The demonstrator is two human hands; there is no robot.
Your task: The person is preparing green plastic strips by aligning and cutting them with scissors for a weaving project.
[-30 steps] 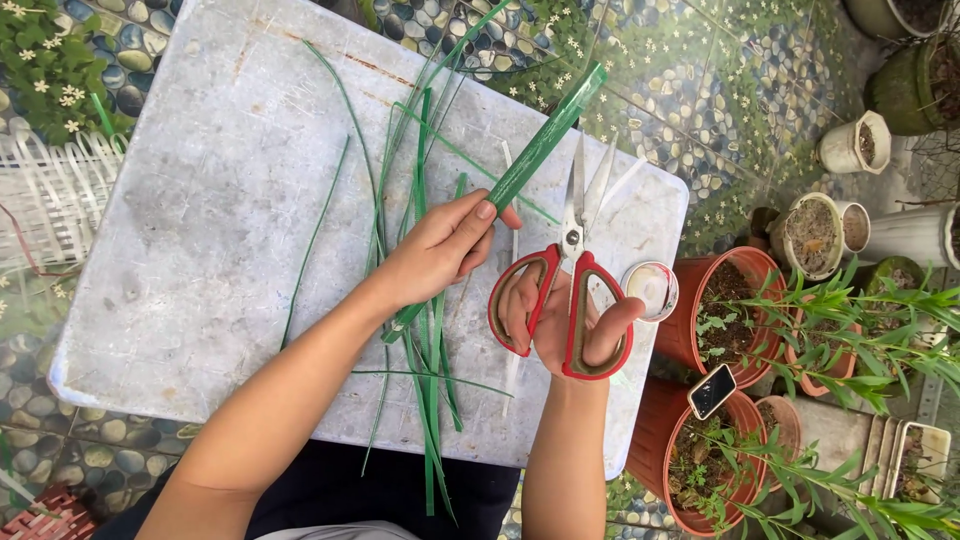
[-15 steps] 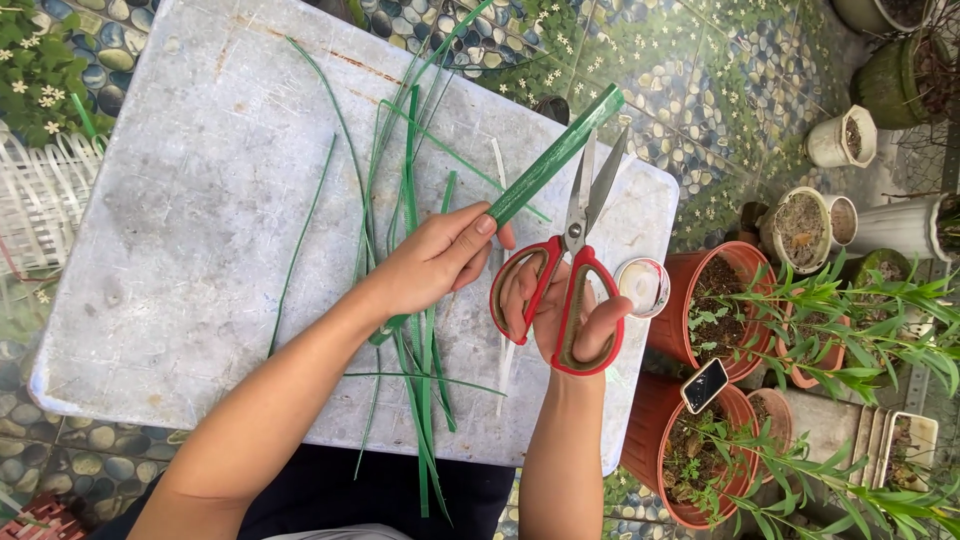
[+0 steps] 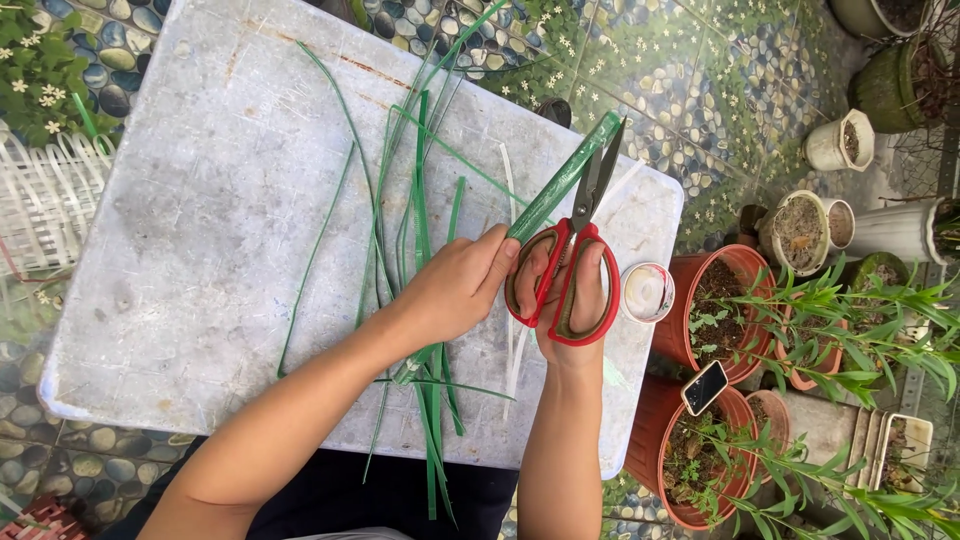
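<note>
The left hand (image 3: 455,290) pinches the low end of a green strip (image 3: 565,178), and the strip slants up and to the right from its fingers. The right hand (image 3: 570,300) has its fingers pushed through the red handles of the scissors (image 3: 580,250), gripping them tight. The blades are almost closed and lie right along the strip, touching it. Under the left hand is a loose pile of thin green strips (image 3: 420,230) spread over the white bench (image 3: 180,230). A small roll of tape (image 3: 647,292) sits just beside the right hand, close to the bench's right edge. Past that edge stand clay pots with plants (image 3: 720,300). The left part of the bench is bare.
</note>
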